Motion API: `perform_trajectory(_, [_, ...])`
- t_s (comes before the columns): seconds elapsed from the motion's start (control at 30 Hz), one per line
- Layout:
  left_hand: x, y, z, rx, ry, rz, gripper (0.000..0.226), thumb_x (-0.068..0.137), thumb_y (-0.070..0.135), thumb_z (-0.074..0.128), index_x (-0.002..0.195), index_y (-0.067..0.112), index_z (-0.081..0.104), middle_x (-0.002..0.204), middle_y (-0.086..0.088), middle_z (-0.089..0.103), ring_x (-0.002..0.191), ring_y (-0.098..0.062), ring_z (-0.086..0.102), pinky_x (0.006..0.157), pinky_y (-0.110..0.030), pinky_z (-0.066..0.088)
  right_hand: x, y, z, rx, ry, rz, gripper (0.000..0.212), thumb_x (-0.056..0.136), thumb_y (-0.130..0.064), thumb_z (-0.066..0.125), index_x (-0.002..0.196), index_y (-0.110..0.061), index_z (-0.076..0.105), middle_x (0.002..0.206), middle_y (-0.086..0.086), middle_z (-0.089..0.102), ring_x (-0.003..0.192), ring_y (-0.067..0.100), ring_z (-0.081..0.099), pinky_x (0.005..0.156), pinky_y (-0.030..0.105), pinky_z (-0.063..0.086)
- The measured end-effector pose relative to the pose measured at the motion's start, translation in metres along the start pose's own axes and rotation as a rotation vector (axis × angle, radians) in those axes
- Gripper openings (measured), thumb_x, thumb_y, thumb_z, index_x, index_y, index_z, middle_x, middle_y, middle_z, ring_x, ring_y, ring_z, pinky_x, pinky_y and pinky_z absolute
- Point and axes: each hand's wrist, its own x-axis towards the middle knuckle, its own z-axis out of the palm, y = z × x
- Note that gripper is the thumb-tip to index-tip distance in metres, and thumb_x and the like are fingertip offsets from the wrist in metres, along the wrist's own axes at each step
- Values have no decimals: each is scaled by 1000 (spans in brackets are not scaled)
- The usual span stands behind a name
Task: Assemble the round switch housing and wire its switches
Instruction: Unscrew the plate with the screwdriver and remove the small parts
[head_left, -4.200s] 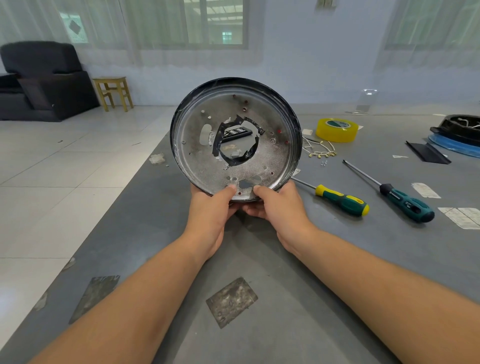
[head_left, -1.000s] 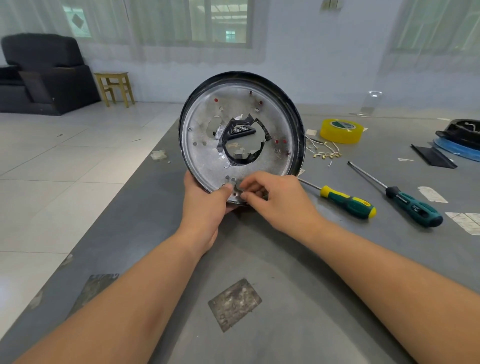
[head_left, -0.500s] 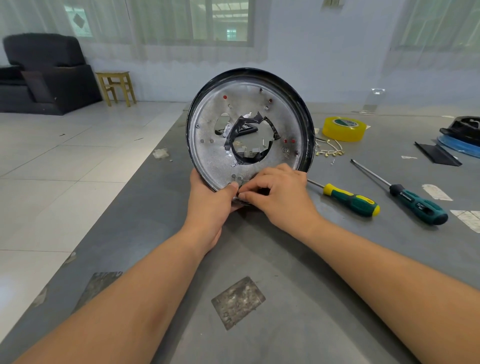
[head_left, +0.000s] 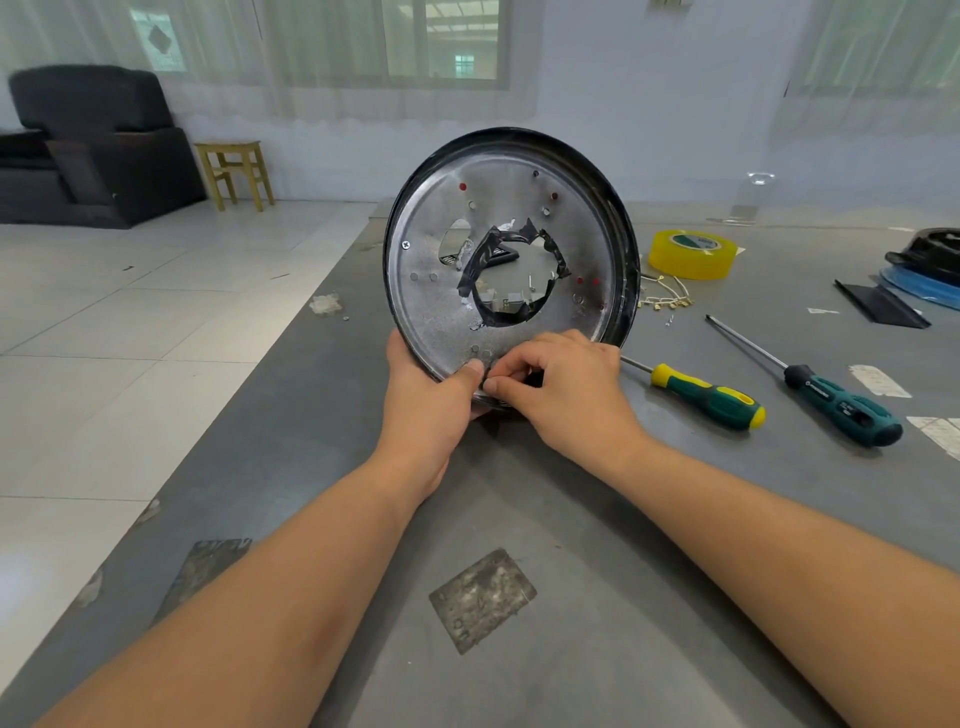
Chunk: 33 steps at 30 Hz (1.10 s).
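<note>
1. My right hand (head_left: 563, 395) pinches something tiny, unidentifiable, at the housing (head_left: 511, 260) bottom rim.
2. My left hand (head_left: 431, 402) grips that rim, holding the housing upright above the tabletop (head_left: 597, 597) centre.
3. Risk: the small part slips and drops through a hole.

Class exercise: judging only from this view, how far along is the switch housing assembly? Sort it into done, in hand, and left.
Done: one screw sits in the round housing, and black tape lines its centre hole.
In hand: the left hand holds the housing upright on edge while the right hand pinches something small, hidden, at the bottom rim.
Left: the loose wires and both screwdrivers lie untouched on the table.
</note>
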Motion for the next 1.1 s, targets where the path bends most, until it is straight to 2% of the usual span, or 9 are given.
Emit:
perform_trajectory(0.2, [0,0,0,3,-13,11,63,96,-6,66,146,25,42,128,-3,70,110,-25,74,78,-48,66,-2,-3,2,-20,28,27,13,82,-50,76,78,-41,68,73,-22,59,88,5,47,76,34,19])
perform_trajectory(0.37, [-1,-1,-1,9,-3,5,60,97,-5,65,145,24,44,128,-5,70,112,-27,74,82,-51,66,-3,-4,-2,61,16,40,17,79,-47,80,74,-40,66,72,-20,62,82,4,58,90,45,42])
perform_trajectory(0.47, [0,-2,-1,31,8,2,63,97,-4,65,147,26,42,128,-3,69,113,-27,73,82,-52,66,-3,-4,-4,98,-41,49,11,80,-42,80,78,-37,71,76,-17,65,83,8,61,90,49,47])
perform_trajectory(0.67, [3,-5,-2,58,23,0,64,95,-2,68,147,26,42,127,-2,69,114,-28,71,88,-57,63,-3,-5,-5,66,-71,50,4,85,-37,76,81,-36,73,76,-18,63,84,7,61,91,49,47])
perform_trajectory(1.1, [1,-7,-4,118,6,27,66,91,4,69,146,28,42,127,0,70,118,-28,70,100,-59,57,-3,-8,-3,52,-64,80,8,85,-35,76,80,-33,70,79,-15,65,81,7,61,89,47,49])
